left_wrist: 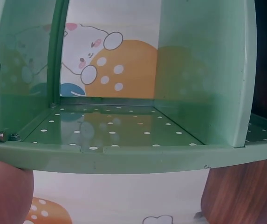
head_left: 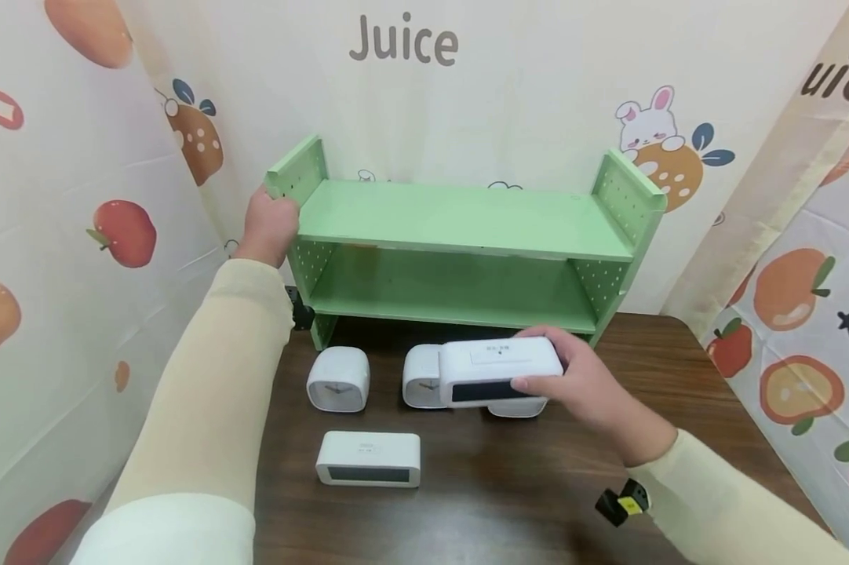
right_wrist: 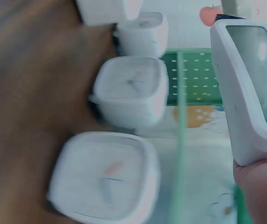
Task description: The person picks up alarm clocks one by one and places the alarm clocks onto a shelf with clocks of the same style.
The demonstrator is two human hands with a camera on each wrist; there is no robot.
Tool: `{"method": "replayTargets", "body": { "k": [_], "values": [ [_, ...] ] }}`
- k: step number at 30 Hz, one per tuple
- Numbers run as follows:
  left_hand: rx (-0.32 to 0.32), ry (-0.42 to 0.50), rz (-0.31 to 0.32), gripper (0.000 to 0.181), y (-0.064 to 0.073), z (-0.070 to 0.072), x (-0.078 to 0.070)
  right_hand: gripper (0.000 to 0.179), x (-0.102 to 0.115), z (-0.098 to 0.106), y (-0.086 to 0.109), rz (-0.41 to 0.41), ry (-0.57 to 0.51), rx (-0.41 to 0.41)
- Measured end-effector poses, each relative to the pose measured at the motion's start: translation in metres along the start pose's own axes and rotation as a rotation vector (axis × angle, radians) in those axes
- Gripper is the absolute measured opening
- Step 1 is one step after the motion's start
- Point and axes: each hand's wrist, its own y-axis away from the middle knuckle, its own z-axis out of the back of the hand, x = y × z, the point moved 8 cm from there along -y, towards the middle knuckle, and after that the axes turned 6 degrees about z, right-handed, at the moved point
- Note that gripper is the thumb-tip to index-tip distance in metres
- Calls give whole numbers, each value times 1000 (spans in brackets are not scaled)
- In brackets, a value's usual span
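Observation:
My left hand (head_left: 267, 224) grips the upper left side panel of a green two-tier metal shelf (head_left: 460, 216); in the left wrist view the perforated panel (left_wrist: 96, 158) runs across, with part of the hand at lower left. My right hand (head_left: 583, 384) holds a white digital clock (head_left: 498, 353) by its right end, its dark display facing me. That clock hangs in front of the shelf and overlaps two white analog clocks, the middle one (head_left: 416, 377) and the right one (head_left: 518, 409). A third analog clock (head_left: 338, 369) stands to their left.
Another white digital clock (head_left: 368, 447) lies nearer to me on the dark wooden table (head_left: 495, 502). Behind the shelf and at both sides hang fruit-printed curtains (head_left: 424, 110). Both shelf tiers are bounded by raised, perforated side panels (head_left: 629, 196).

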Motion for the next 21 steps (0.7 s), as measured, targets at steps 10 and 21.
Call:
{"method": "replayTargets", "body": {
  "k": [10, 21],
  "values": [
    [0, -1, 5, 63, -5, -1, 0, 47, 67, 15, -59, 26, -11, -38],
    [-7, 2, 4, 63, -5, -1, 2, 49, 87, 26, -130, 66, -166, -138]
  ]
}}
